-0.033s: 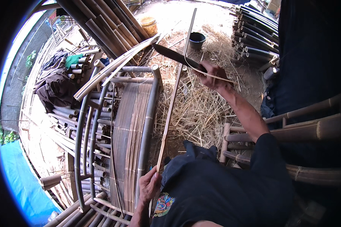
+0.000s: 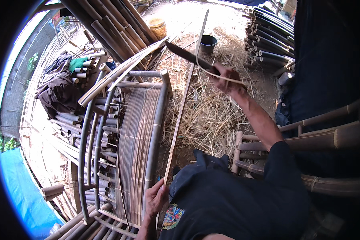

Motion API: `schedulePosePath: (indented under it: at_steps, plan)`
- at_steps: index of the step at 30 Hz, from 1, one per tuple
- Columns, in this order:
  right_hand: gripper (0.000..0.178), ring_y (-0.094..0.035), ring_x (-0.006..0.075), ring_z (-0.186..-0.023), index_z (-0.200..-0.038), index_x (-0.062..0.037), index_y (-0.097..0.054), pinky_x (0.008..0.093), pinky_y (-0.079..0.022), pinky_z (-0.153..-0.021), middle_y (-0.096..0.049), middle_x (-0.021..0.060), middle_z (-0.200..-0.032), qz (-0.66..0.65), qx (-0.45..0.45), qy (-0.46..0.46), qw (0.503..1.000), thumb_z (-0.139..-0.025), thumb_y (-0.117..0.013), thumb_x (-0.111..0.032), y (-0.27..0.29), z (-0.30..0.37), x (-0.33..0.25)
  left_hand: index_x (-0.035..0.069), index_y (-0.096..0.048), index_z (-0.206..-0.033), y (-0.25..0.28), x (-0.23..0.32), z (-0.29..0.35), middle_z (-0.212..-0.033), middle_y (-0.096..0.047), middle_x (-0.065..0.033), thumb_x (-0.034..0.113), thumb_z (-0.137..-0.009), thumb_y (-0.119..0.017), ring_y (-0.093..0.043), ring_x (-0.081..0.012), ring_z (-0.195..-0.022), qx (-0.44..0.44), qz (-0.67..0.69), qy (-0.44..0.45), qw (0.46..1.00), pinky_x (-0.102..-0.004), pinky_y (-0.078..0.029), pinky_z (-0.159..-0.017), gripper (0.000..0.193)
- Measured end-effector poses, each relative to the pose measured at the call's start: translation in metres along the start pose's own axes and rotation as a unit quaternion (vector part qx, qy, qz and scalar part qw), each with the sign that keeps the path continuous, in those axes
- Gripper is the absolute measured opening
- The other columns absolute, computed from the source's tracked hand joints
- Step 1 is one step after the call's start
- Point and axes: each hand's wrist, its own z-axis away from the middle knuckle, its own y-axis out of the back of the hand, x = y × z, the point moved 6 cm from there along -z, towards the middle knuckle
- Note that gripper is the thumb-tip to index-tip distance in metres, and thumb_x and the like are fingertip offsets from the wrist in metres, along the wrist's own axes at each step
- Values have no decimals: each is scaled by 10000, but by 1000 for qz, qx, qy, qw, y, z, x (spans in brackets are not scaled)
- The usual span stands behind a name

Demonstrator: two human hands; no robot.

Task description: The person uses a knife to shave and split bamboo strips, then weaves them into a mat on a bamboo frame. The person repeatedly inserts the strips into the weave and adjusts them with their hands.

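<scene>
My left hand [image 2: 156, 197] is closed around the near end of a long, thin bamboo strip [image 2: 181, 108], which slants up and away from me. My right hand [image 2: 228, 80] grips the handle of a dark, long-bladed knife [image 2: 188, 55]. Its blade lies across the strip's far part, the tip pointing left. A thin curled shaving [image 2: 228, 79] runs from the blade past my right hand. Left of the strip stands a bamboo bench [image 2: 138, 148] with a slatted surface. Split bamboo strips [image 2: 122, 72] rest across the bench's far end.
Shavings [image 2: 208, 116] cover the ground ahead, near a black bucket [image 2: 207, 48] and a yellow bucket [image 2: 157, 29]. Bamboo poles are stacked at far right [image 2: 270, 38] and lean at far left [image 2: 112, 28]. A bamboo frame [image 2: 300, 140] stands close on my right.
My right hand and the knife have shifted very slightly to the right, and the curled shaving has moved with them. My left hand stays in place on the strip.
</scene>
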Motion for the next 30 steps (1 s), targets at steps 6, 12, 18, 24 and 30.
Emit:
schedulePosePath:
  at_steps: [6, 12, 18, 24, 30]
  plan:
    - [687, -408, 86, -361, -817, -94, -569, 309, -379, -299, -431, -5, -481, -51, -59, -34, 996, -903, -286, -714, 0, -15, 39, -41, -567, -1247, 39, -34, 34, -620, -452, 49, 267, -967, -560, -366, -29, -486, 16, -10, 27, 999, -194, -264, -433, 416]
    - [818, -579, 197, -546, -832, -52, -632, 389, -449, -527, -549, 52, -566, -56, -2, -400, 915, -827, -326, -811, 57, -35, 196, -24, -602, -1207, 72, -103, 91, -637, -471, 46, 226, -971, -557, -413, -39, -521, 23, 43, 96, 994, -199, -305, -454, 346]
    - [682, -344, 62, -374, -686, -140, -458, 288, -278, -282, -379, -25, -492, -77, -87, -158, 981, -885, -233, -753, 21, 1, 43, 2, -649, -1036, 51, -64, -7, -646, -521, 18, 241, -984, -531, -478, -65, -537, 88, -159, 39, 983, -227, -395, -487, 272]
    - [610, -470, 111, -386, -714, -110, -483, 299, -406, -321, -475, 5, -524, -85, -110, 84, 987, -927, -341, -664, -35, 64, -95, -13, -651, -1086, -15, 30, -123, -677, -561, -9, 215, -966, -564, -497, -60, -643, 156, -172, -100, 967, -236, -420, -576, 272]
    - [637, -447, 101, -363, -724, -101, -496, 297, -415, -308, -461, -8, -484, -65, -110, 23, 992, -917, -326, -684, -31, 43, -58, -31, -648, -1049, -43, 46, -111, -634, -488, 15, 170, -957, -570, -425, -43, -614, 175, -197, -95, 960, -236, -379, -539, 234]
